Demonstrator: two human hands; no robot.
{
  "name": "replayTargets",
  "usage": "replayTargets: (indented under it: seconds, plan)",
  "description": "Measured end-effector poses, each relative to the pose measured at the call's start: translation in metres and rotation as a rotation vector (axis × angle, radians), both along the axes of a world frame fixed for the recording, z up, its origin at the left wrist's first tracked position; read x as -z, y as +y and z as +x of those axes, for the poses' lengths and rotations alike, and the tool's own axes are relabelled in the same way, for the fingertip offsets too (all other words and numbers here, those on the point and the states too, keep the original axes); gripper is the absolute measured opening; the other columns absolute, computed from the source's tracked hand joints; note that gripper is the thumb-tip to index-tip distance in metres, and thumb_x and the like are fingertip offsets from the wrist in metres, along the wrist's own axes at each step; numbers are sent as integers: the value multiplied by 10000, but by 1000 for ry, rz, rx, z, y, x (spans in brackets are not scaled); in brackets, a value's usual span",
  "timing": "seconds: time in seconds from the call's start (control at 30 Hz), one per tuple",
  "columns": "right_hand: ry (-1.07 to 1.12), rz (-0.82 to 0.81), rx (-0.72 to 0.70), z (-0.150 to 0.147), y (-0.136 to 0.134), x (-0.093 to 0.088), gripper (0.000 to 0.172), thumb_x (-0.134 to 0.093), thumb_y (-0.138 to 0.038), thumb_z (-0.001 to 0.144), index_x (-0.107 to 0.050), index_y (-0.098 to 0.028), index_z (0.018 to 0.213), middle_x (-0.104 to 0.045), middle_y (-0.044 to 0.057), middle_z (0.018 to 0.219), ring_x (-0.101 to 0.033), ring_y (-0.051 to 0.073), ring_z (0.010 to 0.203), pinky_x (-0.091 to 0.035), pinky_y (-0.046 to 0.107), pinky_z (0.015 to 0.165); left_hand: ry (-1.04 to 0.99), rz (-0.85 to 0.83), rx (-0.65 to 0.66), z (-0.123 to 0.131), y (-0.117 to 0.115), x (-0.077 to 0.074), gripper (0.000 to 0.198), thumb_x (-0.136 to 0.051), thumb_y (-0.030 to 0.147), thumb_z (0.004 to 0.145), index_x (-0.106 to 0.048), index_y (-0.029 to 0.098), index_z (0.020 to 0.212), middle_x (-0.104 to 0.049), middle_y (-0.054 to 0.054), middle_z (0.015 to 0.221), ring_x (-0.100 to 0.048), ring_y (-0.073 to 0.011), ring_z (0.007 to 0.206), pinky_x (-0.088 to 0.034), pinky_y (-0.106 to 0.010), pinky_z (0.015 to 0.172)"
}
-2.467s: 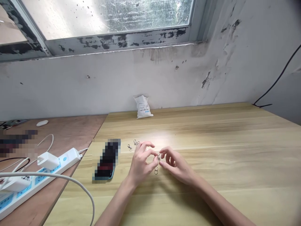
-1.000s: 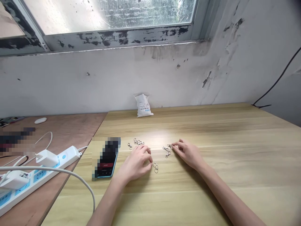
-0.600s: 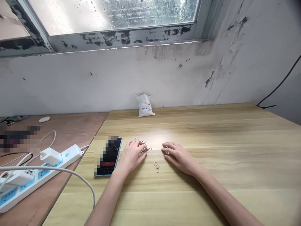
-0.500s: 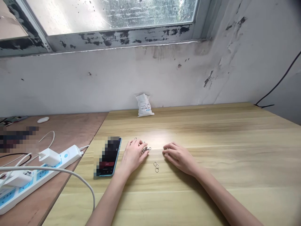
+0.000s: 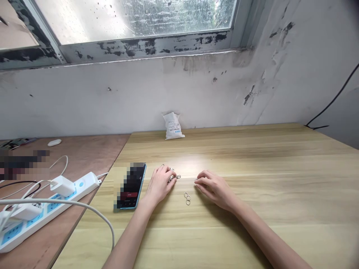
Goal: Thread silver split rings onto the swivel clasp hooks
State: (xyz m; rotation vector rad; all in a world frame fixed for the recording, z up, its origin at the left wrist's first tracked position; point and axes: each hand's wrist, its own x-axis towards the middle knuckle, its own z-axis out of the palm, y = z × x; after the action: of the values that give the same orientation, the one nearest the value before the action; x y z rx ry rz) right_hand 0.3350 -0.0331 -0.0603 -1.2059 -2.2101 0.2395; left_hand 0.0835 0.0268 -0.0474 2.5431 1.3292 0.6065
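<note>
My left hand lies on the light wooden table, fingers stretched over a small heap of silver lobster clasps. My right hand rests a little to the right with its fingers curled. Its fingertips pinch a small metal clasp against the tabletop. Three small split rings lie loose between the two hands, touched by neither.
A phone in a blue case lies just left of my left hand. A white power strip with plugs and white cables sits on the brown table at left. A small white bag leans on the wall. A black cable hangs at far right.
Both hands dropped from holding a clasp and ring together. The left went to the clasp heap, the right out to other clasps, then back. The right fingers have curled since half a second ago.
</note>
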Motion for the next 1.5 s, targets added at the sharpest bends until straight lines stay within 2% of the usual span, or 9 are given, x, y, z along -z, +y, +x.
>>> replayTargets:
  seconds: [0.27,0.53,0.67,0.77,0.87,1.0,1.1,1.3,1.5]
  plan:
    - [43,45,-9,-4,1,-1,164,-500,-228,961,-663,-210,975,-619,76,939,-580,188,830,-474,326,702,-91,-68,33,1,-1,-4,45,-635,193,841,-626,204,799,-617,-25,901,-567,-209,887,-407,-361,832]
    - [107,31,-53,-13,-2,-5,193,-481,-236,964,-660,-208,1030,-623,89,926,-570,206,859,-497,350,724,-313,-202,104,14,-19,-26,96,-640,225,847,-635,202,753,-632,-14,853,-576,-193,869,-406,-350,851]
    - [264,-111,-96,-18,-8,-13,242,-497,-305,971,-622,-230,1164,-619,95,1008,-581,206,919,-518,322,739,-471,-340,183,25,-32,-35,102,-668,255,830,-670,208,740,-640,-18,863,-594,-186,889,-431,-338,880]
    - [387,-252,-157,-21,-13,-16,226,-474,-341,987,-649,-237,1084,-631,74,974,-578,195,913,-513,312,758,-542,-388,222,31,-39,-34,67,-678,224,804,-685,212,739,-633,-30,900,-599,-190,922,-451,-345,904]
    - [461,-304,-189,-24,-15,-18,251,-469,-370,989,-666,-217,961,-652,63,903,-571,201,898,-486,354,826,-554,-368,223,34,-41,-30,72,-664,186,790,-668,205,720,-609,-35,911,-592,-189,936,-462,-347,911]
    - [541,-395,-212,-30,-16,-21,271,-471,-405,986,-656,-211,1027,-641,66,977,-576,189,905,-480,328,828,-560,-332,215,34,-40,-27,85,-626,159,798,-650,197,726,-590,-35,914,-591,-178,925,-474,-337,899]
    - [562,-425,-211,-31,-17,-21,286,-461,-411,991,-665,-210,978,-640,63,975,-579,187,911,-473,313,818,-553,-293,217,33,-38,-27,90,-611,144,801,-648,193,735,-590,-38,927,-596,-175,926,-478,-328,897]
    - [413,-350,-167,-27,-17,-13,311,-455,-406,997,-667,-217,869,-633,18,797,-547,162,770,-431,306,773,-450,-194,255,29,-36,-25,93,-612,114,786,-642,197,755,-600,-38,938,-599,-172,908,-483,-312,856]
    - [311,-231,-131,-25,-15,-15,281,-495,-411,982,-708,-240,915,-664,0,733,-524,145,691,-392,305,732,-346,-94,340,26,-35,-21,128,-599,86,776,-636,206,799,-613,-42,932,-584,-185,920,-476,-318,845]
